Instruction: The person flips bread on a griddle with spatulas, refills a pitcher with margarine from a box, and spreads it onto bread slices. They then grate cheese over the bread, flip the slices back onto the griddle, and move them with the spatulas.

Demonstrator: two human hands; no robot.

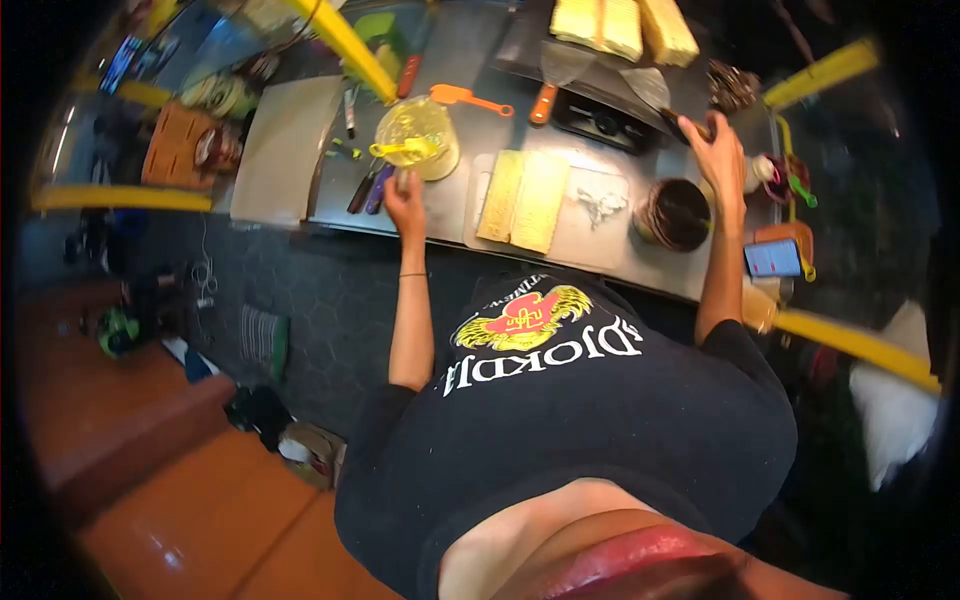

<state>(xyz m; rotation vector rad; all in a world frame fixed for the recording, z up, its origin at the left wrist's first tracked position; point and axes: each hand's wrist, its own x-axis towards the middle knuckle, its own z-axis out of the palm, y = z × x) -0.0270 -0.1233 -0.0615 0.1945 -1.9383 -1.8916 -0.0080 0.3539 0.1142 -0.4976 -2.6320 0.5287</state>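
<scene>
My right hand (718, 158) is closed on the dark handle of a scraper (648, 88), whose broad metal blade lies over the dark griddle plate. My left hand (405, 200) is at the near side of a clear tub (443, 160) of pale yellow spread, its fingers curled together; I cannot tell what is in them. A yellow spatula (405, 150) lies across the tub's top. Between my hands, two long yellow bread slices (540, 205) lie side by side on a white board (590, 240), with white shreds (600, 203) beside them. A dark-filled pot (680, 215) stands below my right hand.
Yellow bread blocks (597, 25) are stacked at the back. An orange-handled scraper (545, 103) and an orange spatula (470, 98) lie behind the board. Knives with dark and purple handles (378, 190) are left of the tub. A phone (772, 258) lies at right; yellow posts (345, 45) frame the counter.
</scene>
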